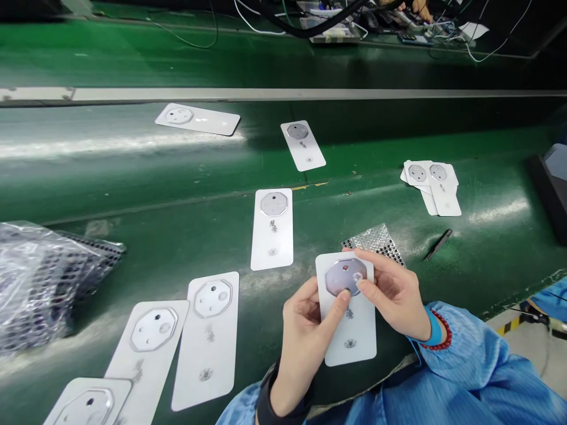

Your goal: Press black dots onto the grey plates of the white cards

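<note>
A white phone back cover (361,330) with a shiny octagonal camera plate is held up in front of me. My left hand (310,336) grips its left side, the thumb lying across the lower edge of the octagon. At the upper right, my right hand (392,292) is closed on the cover's edge, its fingers partly hidden behind. Its thumb tip is at a small clear round piece (358,277) on the octagon; whether that piece is loose I cannot tell. Behind the cover lies a bubble-wrap sheet with small dark rings (376,239).
Similar white covers lie on the green conveyor belt (212,236), one (272,248) in the middle and several at lower left. A stack of covers (445,198) and a black pen (437,244) lie right. A clear plastic bag (39,283) sits left; a pale rail (266,94) runs behind.
</note>
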`<state>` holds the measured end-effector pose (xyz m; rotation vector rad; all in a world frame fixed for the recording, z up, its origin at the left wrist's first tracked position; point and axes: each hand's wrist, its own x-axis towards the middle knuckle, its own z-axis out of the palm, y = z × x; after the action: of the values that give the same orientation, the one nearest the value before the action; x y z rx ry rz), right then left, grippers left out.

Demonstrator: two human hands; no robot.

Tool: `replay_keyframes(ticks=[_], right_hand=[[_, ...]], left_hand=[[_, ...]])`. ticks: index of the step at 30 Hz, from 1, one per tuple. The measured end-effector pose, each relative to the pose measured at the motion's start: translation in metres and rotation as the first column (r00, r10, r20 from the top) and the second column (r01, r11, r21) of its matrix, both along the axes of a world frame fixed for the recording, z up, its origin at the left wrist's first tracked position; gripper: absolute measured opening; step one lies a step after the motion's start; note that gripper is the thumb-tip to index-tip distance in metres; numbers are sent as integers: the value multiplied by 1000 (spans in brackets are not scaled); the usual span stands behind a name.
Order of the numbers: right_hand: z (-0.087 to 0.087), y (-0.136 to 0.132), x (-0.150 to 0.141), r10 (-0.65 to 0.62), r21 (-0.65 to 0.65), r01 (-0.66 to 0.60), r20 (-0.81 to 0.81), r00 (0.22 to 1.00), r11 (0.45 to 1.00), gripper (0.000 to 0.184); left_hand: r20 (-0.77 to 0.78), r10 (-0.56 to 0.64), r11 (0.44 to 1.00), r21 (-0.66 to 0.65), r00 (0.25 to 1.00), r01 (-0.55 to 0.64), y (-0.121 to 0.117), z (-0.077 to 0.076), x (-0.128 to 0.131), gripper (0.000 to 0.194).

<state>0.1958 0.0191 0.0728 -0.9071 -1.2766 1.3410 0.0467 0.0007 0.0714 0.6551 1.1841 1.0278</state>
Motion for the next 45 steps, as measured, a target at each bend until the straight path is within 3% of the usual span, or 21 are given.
replay_keyframes(ticks=[17,23,28,32,36,38,40,42,45], right_hand=[[2,-2,2,-40,107,27,118,992,994,47],[2,-3,2,-49,125,31,145,988,992,48],[1,-3,1,-49,98,37,127,991,995,49],[-2,-2,0,-22,5,22,22,1000,1000,47],[-9,-1,-6,-22,-38,20,-65,998,999,44],[-12,-1,-7,2,-41,-5,-61,998,999,44],[-16,3,-1,32,-20,-31,7,999,999,48],[-21,12,12,9,50,-19,199,980,999,50],[-32,29,41,-81,202,-47,580,811,978,44]], left_hand=[[-162,104,986,145,981,-81,-3,4,5,15],[-159,98,991,109,982,-81,-3,7,5,18],[-207,121,989,109,971,-100,-3,10,5,16],[-213,130,991,53,968,-122,-1,11,7,18],[-171,72,997,0,983,-73,1,5,7,24],[-219,72,997,13,973,-71,1,0,4,26],[-306,125,992,37,944,-120,3,-5,-2,28],[-379,184,983,49,907,-179,7,-7,-12,32],[-414,242,968,46,877,-245,16,-6,-29,38]])
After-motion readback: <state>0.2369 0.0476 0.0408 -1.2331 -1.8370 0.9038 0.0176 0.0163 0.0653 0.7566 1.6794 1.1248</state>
